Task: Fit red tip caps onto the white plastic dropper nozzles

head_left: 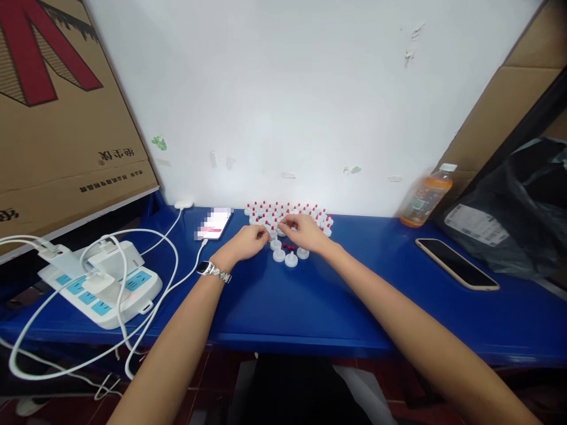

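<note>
Many small white round caps (291, 260) stand on the blue table, and most of those at the back carry a red tip. My left hand (251, 242), with a silver watch on its wrist, is at the left side of the group. Its fingers are curled closed beside a white cap; whatever they hold is hidden. Over the middle of the group is my right hand (305, 231), thumb and forefinger pinched together above the caps. The piece in that pinch is too small to make out. A few loose red tips (289, 248) lie between the front caps.
A charging phone (214, 224) and a white power strip (110, 316) with looping cables are on the left. To the right are another phone (458, 264), an orange drink bottle (426, 196) and a dark plastic bag (509, 206). A white wall (287, 106) rises behind the table.
</note>
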Motion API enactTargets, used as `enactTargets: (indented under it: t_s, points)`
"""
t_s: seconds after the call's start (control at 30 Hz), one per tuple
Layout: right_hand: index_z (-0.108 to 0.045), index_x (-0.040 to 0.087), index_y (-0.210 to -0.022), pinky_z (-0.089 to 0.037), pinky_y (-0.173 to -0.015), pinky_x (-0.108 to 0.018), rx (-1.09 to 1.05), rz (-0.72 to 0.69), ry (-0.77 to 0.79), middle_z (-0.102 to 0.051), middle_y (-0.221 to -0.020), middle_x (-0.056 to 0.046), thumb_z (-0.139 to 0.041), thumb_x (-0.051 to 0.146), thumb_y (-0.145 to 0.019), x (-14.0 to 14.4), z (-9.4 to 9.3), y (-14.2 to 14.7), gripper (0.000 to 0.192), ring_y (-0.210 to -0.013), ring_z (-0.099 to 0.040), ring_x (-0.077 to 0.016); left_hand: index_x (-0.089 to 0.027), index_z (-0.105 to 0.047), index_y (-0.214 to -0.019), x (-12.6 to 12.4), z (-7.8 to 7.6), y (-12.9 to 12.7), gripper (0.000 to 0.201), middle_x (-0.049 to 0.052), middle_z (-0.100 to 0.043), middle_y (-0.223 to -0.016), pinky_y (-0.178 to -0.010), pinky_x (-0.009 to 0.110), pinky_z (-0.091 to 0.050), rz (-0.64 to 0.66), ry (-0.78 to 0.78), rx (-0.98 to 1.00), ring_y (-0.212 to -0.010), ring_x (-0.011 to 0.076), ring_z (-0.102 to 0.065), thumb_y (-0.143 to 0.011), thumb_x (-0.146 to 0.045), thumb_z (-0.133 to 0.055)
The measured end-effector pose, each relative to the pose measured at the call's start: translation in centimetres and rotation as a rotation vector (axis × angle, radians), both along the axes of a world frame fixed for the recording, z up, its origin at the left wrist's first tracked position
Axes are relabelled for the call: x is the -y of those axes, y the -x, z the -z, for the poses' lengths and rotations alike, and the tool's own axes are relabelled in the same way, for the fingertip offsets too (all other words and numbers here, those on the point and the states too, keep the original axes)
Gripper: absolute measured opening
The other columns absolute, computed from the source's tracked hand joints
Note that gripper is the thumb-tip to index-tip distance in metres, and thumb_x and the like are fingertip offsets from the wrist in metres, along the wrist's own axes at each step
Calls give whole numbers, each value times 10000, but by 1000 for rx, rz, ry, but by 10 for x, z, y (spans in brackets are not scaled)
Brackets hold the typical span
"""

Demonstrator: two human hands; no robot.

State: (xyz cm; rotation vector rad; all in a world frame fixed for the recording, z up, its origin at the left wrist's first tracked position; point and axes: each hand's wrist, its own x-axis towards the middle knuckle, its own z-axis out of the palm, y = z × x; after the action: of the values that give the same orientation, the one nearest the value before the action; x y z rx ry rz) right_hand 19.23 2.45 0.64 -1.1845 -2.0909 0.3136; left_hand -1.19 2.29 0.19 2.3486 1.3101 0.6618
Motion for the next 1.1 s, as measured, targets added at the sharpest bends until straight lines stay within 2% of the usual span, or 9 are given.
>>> enactTargets:
  t_s: [0.2, 0.37, 0.5, 0.63, 0.7, 0.77, 0.87, 0.93, 1.1]
  points:
    - [-744, 192, -869, -410, -679, -282, 105, 119, -8, -696, -743, -22, -625, 281, -819, -16, -3, -8, 157, -678, -593, -164, -176, -702, -873, 4, -5, 0, 311, 58, -708, -773, -614, 289, -433, -19, -38, 18, -657, 187, -611, -872, -323, -428]
    - [-757, 211, -851, -406, -833, -361, 293, 179, -48, -686, -752, -49, -708, 333, -775, -29, -4, -9, 152, -797, -597, -224, -181, -689, -873, 5, -5, -3, 306, 63, -715, -800, -630, 296, -436, -11, -43, 23, -678, 196, -626, -891, -348, -433]
    - [-762, 223, -848, -386, -878, -395, 328, 192, -35, -670, -770, -60, -689, 327, -799, -33, 1, -4, 136, -873, -581, -250, -189, -690, -897, 5, -5, -4, 312, 60, -724, -823, -637, 302, -435, -18, -58, 33, -696, 204, -629, -910, -383, -446]
    - [-743, 227, -848, -380, -895, -415, 259, 193, -36, -665, -851, -69, -661, 321, -814, -31, -1, -6, 129, -947, -559, -266, -193, -686, -901, 6, -9, -4, 317, 48, -718, -822, -648, 302, -425, -10, -84, 56, -706, 197, -620, -931, -396, -445]
    - [-714, 217, -862, -386, -899, -415, 167, 189, -86, -664, -932, -75, -632, 304, -828, -23, -6, -11, 124, -981, -557, -264, -195, -671, -886, 8, -11, -6, 324, 37, -705, -804, -638, 298, -414, -18, -116, 93, -684, 183, -603, -945, -413, -438]
    - [-671, 204, -912, -413, -870, -378, 31, 125, -134, -664, -982, -72, -582, 281, -858, -12, -10, -18, 130, -970, -577, -236, -195, -649, -890, 11, -14, -10, 338, 27, -686, -790, -633, 293, -408, -24, -166, 149, -676, 171, -589, -963, -436, -422]
    - [-610, 203, -1005, -445, -717, -289, -156, -52, -70, -674, -957, -37, -507, 280, -905, 10, -12, -29, 162, -790, -612, -163, -198, -614, -950, 18, -15, -23, 332, 20, -661, -805, -663, 292, -418, 4, -237, 215, -713, 165, -588, -984, -447, -399]
    - [-603, 204, -1008, -433, -643, -264, -205, -119, -30, -670, -927, -21, -516, 278, -895, 23, -12, -32, 160, -705, -594, -138, -199, -591, -977, 21, -13, -33, 312, 25, -650, -848, -693, 295, -429, 46, -254, 218, -755, 166, -589, -985, -451, -408]
    - [-620, 190, -909, -431, -682, -261, -182, -118, -137, -634, -851, -11, -566, 152, -793, 34, -6, -28, 133, -737, -549, -137, -203, -507, -894, 23, -6, -48, 295, 33, -587, -848, -698, 311, -418, 109, -271, 116, -761, 176, -546, -1011, -422, -347]
